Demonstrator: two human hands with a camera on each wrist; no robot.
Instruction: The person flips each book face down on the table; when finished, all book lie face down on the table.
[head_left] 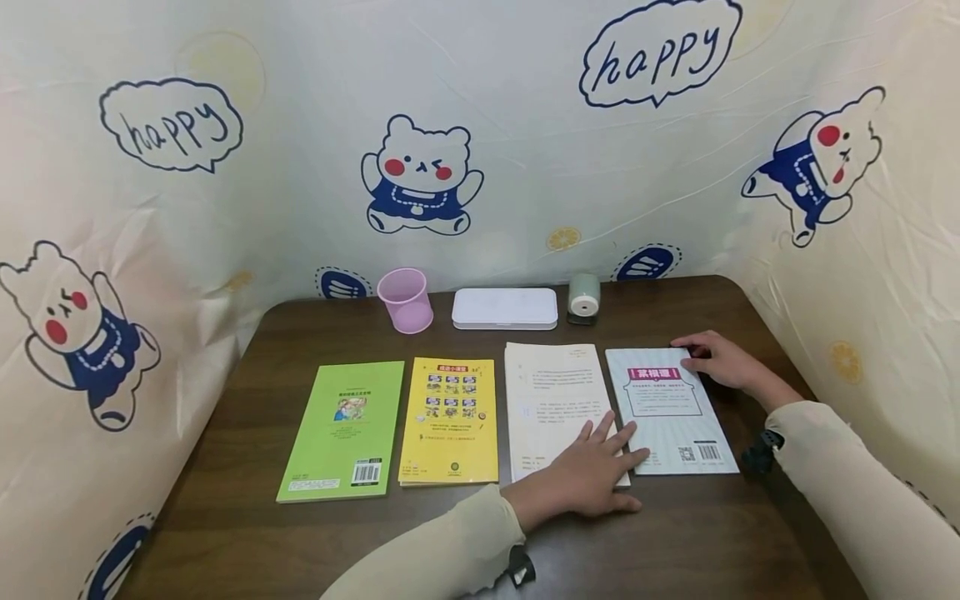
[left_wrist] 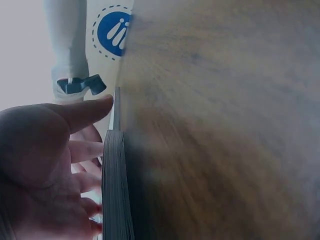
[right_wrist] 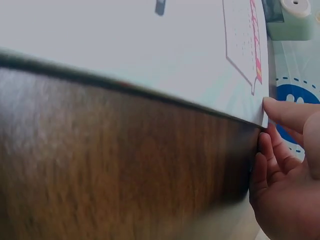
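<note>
Four books lie in a row on the brown table (head_left: 247, 400): a green book (head_left: 341, 429), a yellow book (head_left: 450, 421), a white booklet (head_left: 551, 392) and a pale blue book (head_left: 671, 417). My left hand (head_left: 611, 446) lies flat with spread fingers across the white booklet's lower right part, reaching the blue book's lower left corner. In the left wrist view, the left hand (left_wrist: 50, 170) lies beside the booklet's page edge (left_wrist: 116, 190). My right hand (head_left: 712, 360) rests at the blue book's top right corner. In the right wrist view, one fingertip (right_wrist: 287, 111) touches that corner of the blue book (right_wrist: 150, 45).
Along the back edge stand a pink mesh cup (head_left: 406, 299), a flat white case (head_left: 505, 308) and a small green sharpener (head_left: 582, 297). A cream cloth with bear prints (head_left: 420, 179) walls the table at the back and both sides.
</note>
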